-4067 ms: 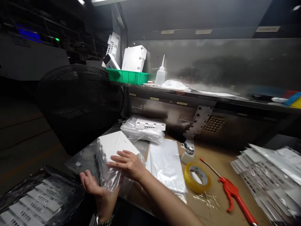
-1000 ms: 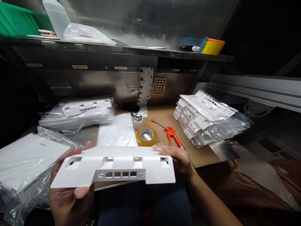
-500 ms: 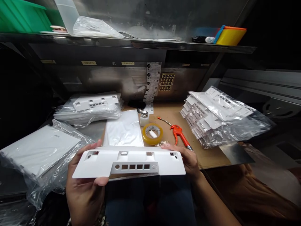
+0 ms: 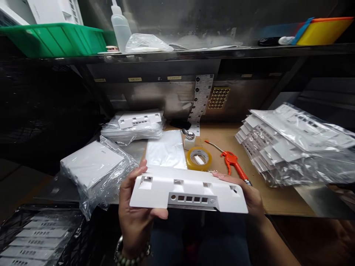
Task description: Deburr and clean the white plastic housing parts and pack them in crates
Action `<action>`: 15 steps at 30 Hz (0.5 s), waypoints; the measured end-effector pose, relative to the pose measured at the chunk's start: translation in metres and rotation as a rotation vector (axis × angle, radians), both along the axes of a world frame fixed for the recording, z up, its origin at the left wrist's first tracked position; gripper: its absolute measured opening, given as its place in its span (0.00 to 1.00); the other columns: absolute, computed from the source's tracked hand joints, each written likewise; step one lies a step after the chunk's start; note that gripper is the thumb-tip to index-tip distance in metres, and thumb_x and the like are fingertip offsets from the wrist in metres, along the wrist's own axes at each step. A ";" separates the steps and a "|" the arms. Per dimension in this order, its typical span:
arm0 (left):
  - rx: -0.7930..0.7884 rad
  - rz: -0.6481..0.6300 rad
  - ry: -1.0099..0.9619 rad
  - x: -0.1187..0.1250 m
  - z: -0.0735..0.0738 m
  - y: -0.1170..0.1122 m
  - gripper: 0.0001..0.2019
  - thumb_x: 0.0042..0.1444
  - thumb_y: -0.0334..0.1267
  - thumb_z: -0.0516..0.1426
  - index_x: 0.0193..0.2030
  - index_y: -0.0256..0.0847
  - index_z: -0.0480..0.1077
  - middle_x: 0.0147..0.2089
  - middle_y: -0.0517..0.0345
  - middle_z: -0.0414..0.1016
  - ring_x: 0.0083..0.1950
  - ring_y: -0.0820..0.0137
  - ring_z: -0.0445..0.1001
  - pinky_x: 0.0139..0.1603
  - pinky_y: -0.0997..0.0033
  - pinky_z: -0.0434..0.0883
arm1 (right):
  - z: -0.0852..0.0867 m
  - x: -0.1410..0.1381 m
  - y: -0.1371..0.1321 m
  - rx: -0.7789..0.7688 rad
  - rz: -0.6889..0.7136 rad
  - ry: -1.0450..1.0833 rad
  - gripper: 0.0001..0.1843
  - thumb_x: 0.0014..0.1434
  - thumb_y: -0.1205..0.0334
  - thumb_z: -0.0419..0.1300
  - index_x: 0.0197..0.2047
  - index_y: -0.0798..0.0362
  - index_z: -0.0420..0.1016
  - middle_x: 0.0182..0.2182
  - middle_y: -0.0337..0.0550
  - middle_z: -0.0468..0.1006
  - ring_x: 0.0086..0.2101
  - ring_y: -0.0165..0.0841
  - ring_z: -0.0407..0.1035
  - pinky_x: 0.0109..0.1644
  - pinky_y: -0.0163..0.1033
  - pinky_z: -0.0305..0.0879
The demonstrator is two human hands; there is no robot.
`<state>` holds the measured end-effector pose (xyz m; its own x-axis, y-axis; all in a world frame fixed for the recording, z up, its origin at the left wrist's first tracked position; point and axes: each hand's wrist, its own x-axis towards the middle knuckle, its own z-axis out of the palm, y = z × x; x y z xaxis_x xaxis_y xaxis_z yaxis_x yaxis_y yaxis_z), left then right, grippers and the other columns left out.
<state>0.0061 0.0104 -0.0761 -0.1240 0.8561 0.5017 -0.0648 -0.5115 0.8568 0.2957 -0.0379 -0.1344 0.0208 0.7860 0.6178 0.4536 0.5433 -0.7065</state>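
Observation:
I hold a long white plastic panel (image 4: pixel 188 192) with square cut-outs and a grey port strip level in front of me, over the table's near edge. My left hand (image 4: pixel 135 218) grips its left end, thumb under and fingers behind. My right hand (image 4: pixel 251 195) supports the right end from behind, fingers curled along its edge. Just left of the panel lies a white box in a clear plastic bag (image 4: pixel 94 166). A flat clear bag (image 4: pixel 166 149) rests on the table behind the panel.
A yellow tape roll (image 4: pixel 199 158), a small white bottle (image 4: pixel 189 140) and a red air blow gun (image 4: pixel 233 162) lie mid-table. Bagged white panels are stacked at right (image 4: pixel 291 144) and back left (image 4: pixel 133 125). A shelf above carries a green tray (image 4: pixel 55 37) and squeeze bottle (image 4: pixel 120 26).
The view has swung left and the panel now sits further right in it, still held in both hands. Four seconds ago my hands were on the bagged white box.

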 end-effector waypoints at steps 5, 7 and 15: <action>-0.072 -0.027 -0.027 0.004 -0.002 -0.004 0.42 0.39 0.59 0.73 0.61 0.49 0.70 0.67 0.48 0.69 0.74 0.49 0.60 0.74 0.56 0.59 | -0.009 -0.001 -0.002 0.016 -0.043 0.005 0.23 0.63 0.68 0.63 0.61 0.47 0.75 0.57 0.47 0.81 0.54 0.46 0.77 0.62 0.51 0.74; -0.122 -0.080 -0.161 0.005 0.000 -0.003 0.40 0.39 0.64 0.71 0.58 0.50 0.72 0.70 0.51 0.67 0.76 0.48 0.55 0.74 0.54 0.58 | -0.009 -0.002 -0.004 0.053 -0.063 0.026 0.22 0.64 0.67 0.62 0.61 0.49 0.75 0.57 0.49 0.80 0.56 0.48 0.76 0.62 0.54 0.74; -0.764 -1.002 -0.692 -0.016 -0.016 0.020 0.37 0.66 0.67 0.42 0.72 0.47 0.61 0.71 0.47 0.68 0.74 0.48 0.61 0.72 0.42 0.61 | -0.005 0.001 -0.021 0.352 -0.128 -0.172 0.17 0.70 0.61 0.56 0.59 0.46 0.79 0.59 0.50 0.79 0.58 0.52 0.73 0.56 0.62 0.77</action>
<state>-0.0100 0.0302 -0.0921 0.6566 0.7539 -0.0231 -0.6248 0.5608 0.5433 0.2962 -0.0589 -0.1394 -0.0220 0.5238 0.8516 0.6286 0.6696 -0.3956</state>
